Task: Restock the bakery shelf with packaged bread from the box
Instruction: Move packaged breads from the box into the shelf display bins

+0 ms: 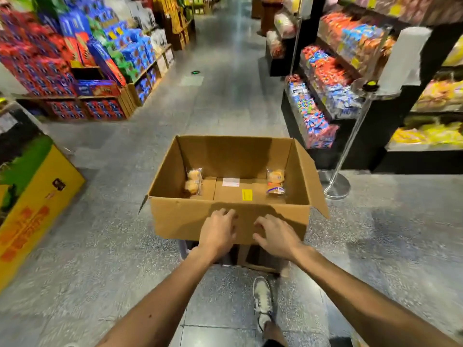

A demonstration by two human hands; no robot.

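An open cardboard box [180,216] stands in the aisle in front of me, raised off the floor on something dark that I cannot make out. Two clear packs of bread lie on its bottom: one bread pack [193,182] at the left wall, the other bread pack [275,182] at the right wall. My left hand [217,234] and my right hand [275,236] rest side by side on the box's near wall, fingers spread and slightly bent, holding nothing.
Dark shelves [370,136] with coloured packets line the right side, with yellow packs on the nearest shelf [431,134]. A chrome post [337,187] stands by the box's right flap. A yellow display [37,196] is at my left; wooden crates [105,106] of boxes behind it.
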